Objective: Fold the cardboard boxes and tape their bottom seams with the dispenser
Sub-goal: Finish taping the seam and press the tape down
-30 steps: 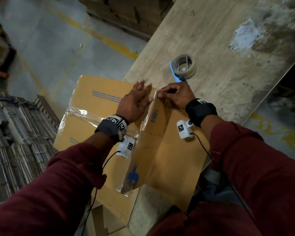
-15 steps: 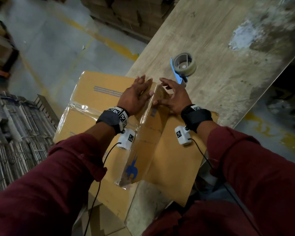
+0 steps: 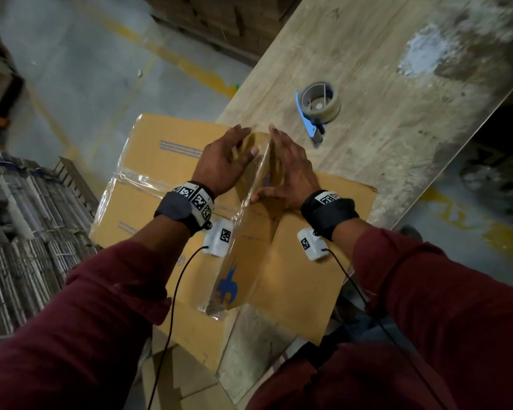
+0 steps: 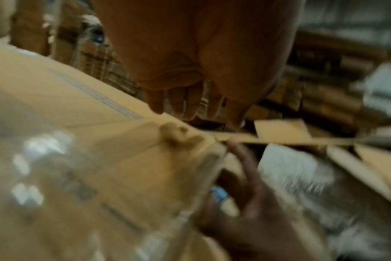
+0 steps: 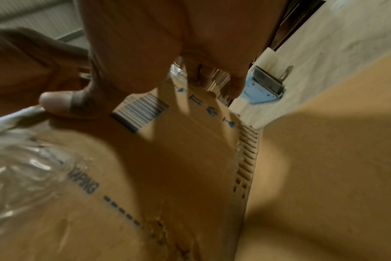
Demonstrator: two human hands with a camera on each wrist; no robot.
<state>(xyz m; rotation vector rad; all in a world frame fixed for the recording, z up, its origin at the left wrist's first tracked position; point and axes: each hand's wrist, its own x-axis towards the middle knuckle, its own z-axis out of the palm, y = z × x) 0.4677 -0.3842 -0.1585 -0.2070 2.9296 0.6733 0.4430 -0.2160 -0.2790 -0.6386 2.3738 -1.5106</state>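
Note:
A brown cardboard box (image 3: 166, 173) lies half on the wooden table (image 3: 397, 149), its taped edge raised as a ridge between my hands. Clear tape (image 3: 222, 291) runs shiny along that ridge and across the left face. My left hand (image 3: 225, 161) presses flat on the ridge's left side with straight fingers. From the other side, my right hand (image 3: 290, 173) presses flat against the right face, its thumb (image 5: 56, 102) on the tape near the barcode (image 5: 141, 111). The blue tape dispenser (image 3: 319, 109) lies on the table just beyond my right hand; nothing holds it. The left wrist view is blurred.
Bundles of flattened cardboard (image 3: 21, 232) are stacked on the floor to the left. More stacked cardboard (image 3: 219, 19) stands at the far end. Yellow lines (image 3: 175, 60) cross the concrete floor. Loose cardboard pieces (image 3: 184, 380) lie below the table's near edge.
My right hand went from curled fingertips pinching at the ridge's far end to lying flat with straight fingers on the box's right face. The left hand stayed pressed on the left side.

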